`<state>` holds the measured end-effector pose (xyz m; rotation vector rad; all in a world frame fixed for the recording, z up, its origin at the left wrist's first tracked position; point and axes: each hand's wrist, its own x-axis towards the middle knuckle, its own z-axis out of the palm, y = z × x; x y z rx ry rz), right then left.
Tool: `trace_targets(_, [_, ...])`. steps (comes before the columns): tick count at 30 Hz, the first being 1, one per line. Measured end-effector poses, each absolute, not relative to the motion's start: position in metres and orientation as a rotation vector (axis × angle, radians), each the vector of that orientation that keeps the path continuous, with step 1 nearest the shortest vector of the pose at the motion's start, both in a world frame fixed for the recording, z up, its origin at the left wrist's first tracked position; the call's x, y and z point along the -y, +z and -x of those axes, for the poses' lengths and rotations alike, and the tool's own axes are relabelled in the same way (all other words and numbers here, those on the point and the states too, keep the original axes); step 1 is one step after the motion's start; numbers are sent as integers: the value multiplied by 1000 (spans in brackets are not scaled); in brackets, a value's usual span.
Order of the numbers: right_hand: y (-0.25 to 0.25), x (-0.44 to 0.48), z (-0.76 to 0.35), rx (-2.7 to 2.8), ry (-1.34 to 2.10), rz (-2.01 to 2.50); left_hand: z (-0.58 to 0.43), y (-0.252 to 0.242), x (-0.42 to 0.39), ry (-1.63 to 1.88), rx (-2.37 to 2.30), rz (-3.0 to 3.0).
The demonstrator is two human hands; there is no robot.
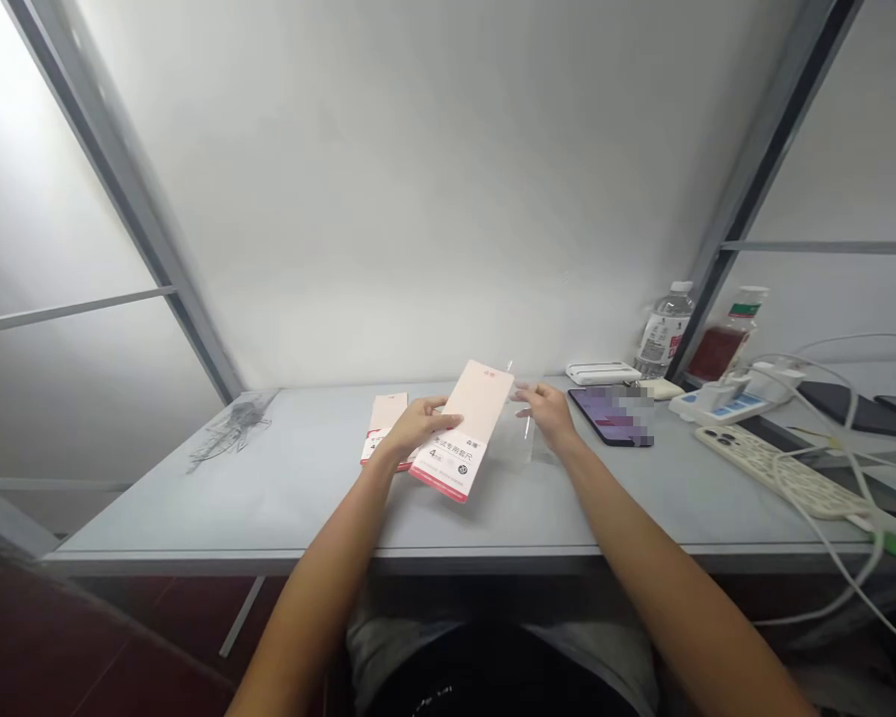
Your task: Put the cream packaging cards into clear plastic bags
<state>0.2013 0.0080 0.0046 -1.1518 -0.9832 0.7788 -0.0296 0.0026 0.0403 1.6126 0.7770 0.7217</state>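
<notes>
A pale pink ruler-set card (pixel 476 400) with a white printed band and red lower edge is tilted above the table. My left hand (pixel 422 423) grips its left side, thumb across the front. To the right of the card, my right hand (pixel 547 410) has its fingers closed at the edge of a clear plastic sleeve (pixel 519 443). The sleeve is see-through, so its full outline is hard to make out. Partly behind my left hand, a second pink card package (pixel 388 408) of similar look lies on the table.
On the grey-white table (pixel 284 498), a purple-screened phone (pixel 604 416) lies right of my hand. Farther right are a white device (pixel 602 373), a water bottle (pixel 666 334), a red-filled bottle (pixel 721 344), a power strip (pixel 724 406), a cream phone case (pixel 781 473) and loose white cables.
</notes>
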Motion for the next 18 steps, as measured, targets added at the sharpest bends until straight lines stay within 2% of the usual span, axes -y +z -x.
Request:
trace_targets(8, [12, 2, -187, 913, 1176, 690, 18, 20, -13, 847, -1083, -1678])
trace_targets(18, [21, 10, -182, 1015, 1371, 669, 17, 24, -4, 906, -916, -1706])
